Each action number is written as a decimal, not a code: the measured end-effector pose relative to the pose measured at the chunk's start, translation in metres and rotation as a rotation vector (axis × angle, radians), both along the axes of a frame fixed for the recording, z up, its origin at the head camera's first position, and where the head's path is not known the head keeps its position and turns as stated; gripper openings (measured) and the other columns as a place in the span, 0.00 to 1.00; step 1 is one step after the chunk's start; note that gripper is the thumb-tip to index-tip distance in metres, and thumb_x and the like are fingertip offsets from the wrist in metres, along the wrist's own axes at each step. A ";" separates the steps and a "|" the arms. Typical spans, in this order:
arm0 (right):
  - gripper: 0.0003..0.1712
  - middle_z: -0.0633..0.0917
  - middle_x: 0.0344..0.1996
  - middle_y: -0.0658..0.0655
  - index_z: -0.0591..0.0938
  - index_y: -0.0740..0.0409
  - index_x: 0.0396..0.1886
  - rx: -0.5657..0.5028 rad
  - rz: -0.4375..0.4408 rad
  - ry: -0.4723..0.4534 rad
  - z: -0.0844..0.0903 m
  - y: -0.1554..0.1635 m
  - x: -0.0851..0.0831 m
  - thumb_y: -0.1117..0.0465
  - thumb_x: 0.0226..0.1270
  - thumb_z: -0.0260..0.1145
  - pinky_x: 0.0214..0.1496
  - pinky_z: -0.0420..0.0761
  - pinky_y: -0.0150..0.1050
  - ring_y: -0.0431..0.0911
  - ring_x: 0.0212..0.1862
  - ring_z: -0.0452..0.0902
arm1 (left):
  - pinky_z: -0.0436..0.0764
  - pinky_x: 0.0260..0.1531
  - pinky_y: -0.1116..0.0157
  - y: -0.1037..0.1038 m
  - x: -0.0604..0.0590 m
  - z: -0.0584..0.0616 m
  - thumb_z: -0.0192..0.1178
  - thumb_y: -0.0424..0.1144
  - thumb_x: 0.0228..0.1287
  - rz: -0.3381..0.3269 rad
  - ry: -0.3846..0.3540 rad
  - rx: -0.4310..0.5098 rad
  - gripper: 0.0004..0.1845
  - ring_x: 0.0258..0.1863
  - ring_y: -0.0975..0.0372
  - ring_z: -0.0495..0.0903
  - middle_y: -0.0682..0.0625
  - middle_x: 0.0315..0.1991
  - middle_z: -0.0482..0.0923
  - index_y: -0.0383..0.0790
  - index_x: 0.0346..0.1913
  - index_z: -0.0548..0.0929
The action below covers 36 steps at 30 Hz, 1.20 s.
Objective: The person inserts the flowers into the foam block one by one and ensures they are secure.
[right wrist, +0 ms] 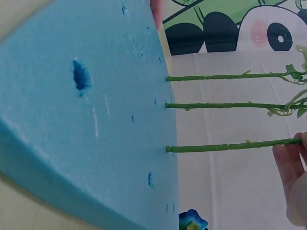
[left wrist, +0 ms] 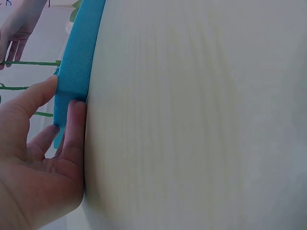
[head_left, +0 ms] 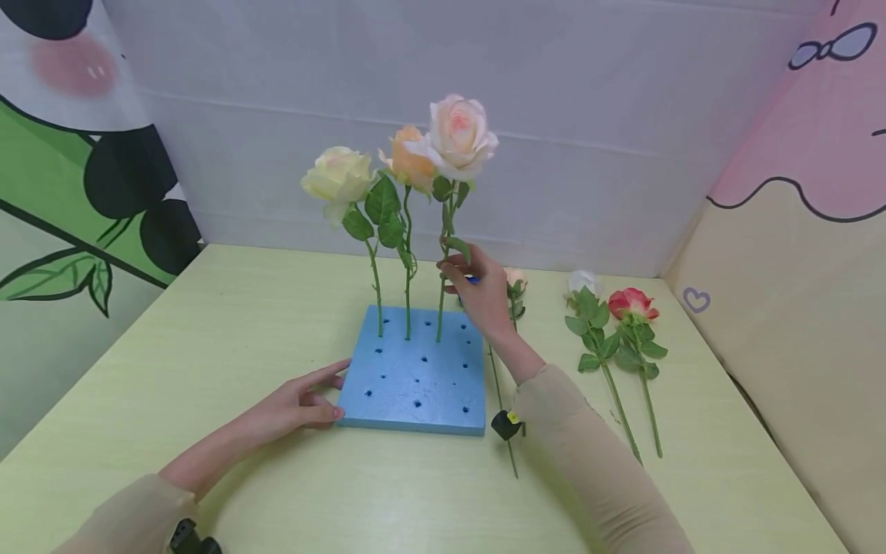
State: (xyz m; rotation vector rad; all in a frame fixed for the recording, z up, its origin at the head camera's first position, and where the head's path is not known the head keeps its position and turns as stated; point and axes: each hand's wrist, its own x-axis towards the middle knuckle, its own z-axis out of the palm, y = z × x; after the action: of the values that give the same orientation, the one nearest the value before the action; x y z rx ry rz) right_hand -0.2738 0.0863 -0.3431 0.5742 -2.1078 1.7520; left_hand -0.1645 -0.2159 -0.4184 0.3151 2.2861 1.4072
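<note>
A light blue foam block (head_left: 415, 385) with several holes lies on the table. A pale yellow rose (head_left: 339, 177), an orange rose (head_left: 410, 161) and a pale pink rose (head_left: 460, 138) stand upright in its far row of holes. My right hand (head_left: 484, 296) pinches the pink rose's stem (right wrist: 211, 148) well above the foam, where the stem's lower end meets the block. At the block's left edge, my left hand (head_left: 298, 404) rests with thumb and fingers touching its side; in the left wrist view the fingers (left wrist: 74, 120) look loosely extended.
Right of the block lie a peach rose (head_left: 515, 278), partly behind my right arm, a white rose (head_left: 583, 283) and a red rose (head_left: 633, 304). A blue flower (right wrist: 193, 220) shows beyond the block. A pale cloth wall (head_left: 588, 154) closes off the back.
</note>
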 end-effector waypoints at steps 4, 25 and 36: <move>0.21 0.87 0.43 0.64 0.80 0.50 0.62 0.002 0.000 -0.009 0.000 0.000 0.001 0.65 0.70 0.63 0.38 0.87 0.37 0.54 0.44 0.86 | 0.80 0.44 0.68 0.000 0.000 0.000 0.66 0.46 0.64 0.004 -0.003 -0.001 0.44 0.43 0.57 0.80 0.38 0.67 0.65 0.47 0.78 0.55; 0.21 0.87 0.43 0.64 0.80 0.52 0.62 0.008 0.026 -0.022 -0.006 0.001 0.004 0.65 0.70 0.63 0.40 0.87 0.39 0.58 0.45 0.85 | 0.79 0.44 0.69 -0.001 0.000 -0.001 0.65 0.46 0.65 -0.004 0.007 -0.004 0.43 0.44 0.57 0.80 0.38 0.68 0.65 0.47 0.78 0.55; 0.19 0.86 0.44 0.64 0.80 0.55 0.60 0.026 0.043 -0.030 -0.010 0.001 0.005 0.65 0.71 0.62 0.41 0.87 0.36 0.57 0.45 0.85 | 0.79 0.46 0.68 -0.001 0.002 0.000 0.65 0.45 0.65 -0.004 0.004 0.010 0.42 0.45 0.56 0.80 0.37 0.67 0.65 0.47 0.78 0.55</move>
State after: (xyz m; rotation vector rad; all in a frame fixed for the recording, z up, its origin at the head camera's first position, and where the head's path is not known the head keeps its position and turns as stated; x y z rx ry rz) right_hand -0.2691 0.0871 -0.3526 0.6079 -2.1567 1.7689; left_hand -0.1627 -0.2166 -0.4183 0.3262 2.2806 1.4179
